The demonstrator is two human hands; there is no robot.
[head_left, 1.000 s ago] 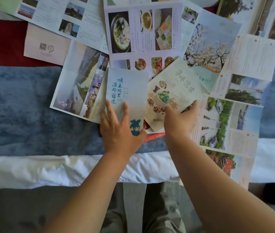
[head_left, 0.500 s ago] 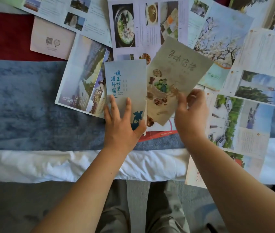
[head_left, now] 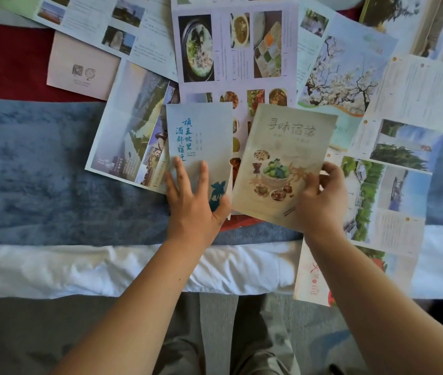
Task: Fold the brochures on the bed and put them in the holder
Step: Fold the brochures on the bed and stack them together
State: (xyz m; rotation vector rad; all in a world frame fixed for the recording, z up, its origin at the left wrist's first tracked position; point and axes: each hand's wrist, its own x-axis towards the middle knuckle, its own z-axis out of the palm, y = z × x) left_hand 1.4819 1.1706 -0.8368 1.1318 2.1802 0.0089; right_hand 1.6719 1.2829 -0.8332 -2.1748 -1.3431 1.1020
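Note:
Two folded brochures lie side by side near the bed's front edge. The pale one with blue characters (head_left: 201, 136) lies flat, and my left hand (head_left: 193, 204) presses on its lower part with straight, spread fingers. The beige food brochure (head_left: 282, 163) tilts slightly to the right; my right hand (head_left: 323, 198) pinches its lower right edge between thumb and fingers. No holder is in view.
Several unfolded brochures cover the bed behind and to the right: a food menu sheet (head_left: 231, 47), a blossom-tree sheet (head_left: 342, 71), a landscape sheet (head_left: 131, 125), a garden sheet (head_left: 388, 201). A blue blanket (head_left: 39, 169) lies left, over a white sheet (head_left: 79, 269).
My right hand lifted the beige food brochure off the bed, turned it more upright and brought it beside the blue-lettered one. My left hand stayed pressed on its brochure.

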